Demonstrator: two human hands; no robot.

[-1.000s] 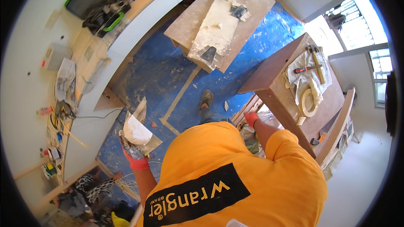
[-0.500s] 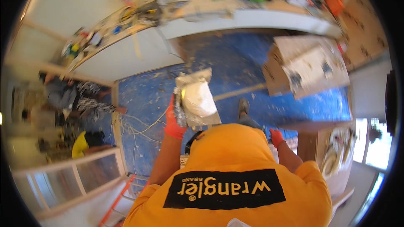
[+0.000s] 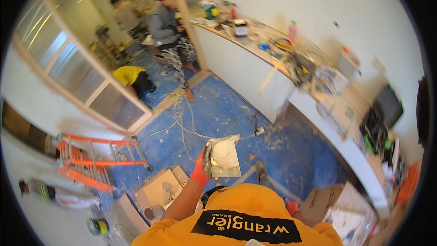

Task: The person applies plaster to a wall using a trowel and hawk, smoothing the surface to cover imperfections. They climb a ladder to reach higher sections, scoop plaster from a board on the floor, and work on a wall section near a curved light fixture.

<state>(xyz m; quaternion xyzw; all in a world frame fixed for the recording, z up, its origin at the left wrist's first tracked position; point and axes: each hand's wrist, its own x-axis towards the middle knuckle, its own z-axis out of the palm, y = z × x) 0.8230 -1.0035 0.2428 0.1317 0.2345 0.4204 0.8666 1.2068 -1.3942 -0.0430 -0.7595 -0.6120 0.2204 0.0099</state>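
— Your left hand (image 3: 200, 173), red-gloved?
— Clenched on a square metal plasterer's hawk (image 3: 224, 156), centre, near you, with a white plaster mound still unspread.
— Your right hand (image 3: 292, 207)?
— Low right; grip cannot be told.

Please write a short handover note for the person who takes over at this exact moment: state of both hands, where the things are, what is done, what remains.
Left hand, in an orange glove, grips the metal plaster board at its left edge and holds it level above the blue floor. A lump of white plaster sits on the board.
Right hand, also gloved, hangs low beside the hip; whether it holds anything cannot be seen.
Done: board is loaded with plaster.
Left: the plaster is not yet applied anywhere.
Nearby: orange ladder to the left, cluttered white counter ahead, loose cables on the floor.
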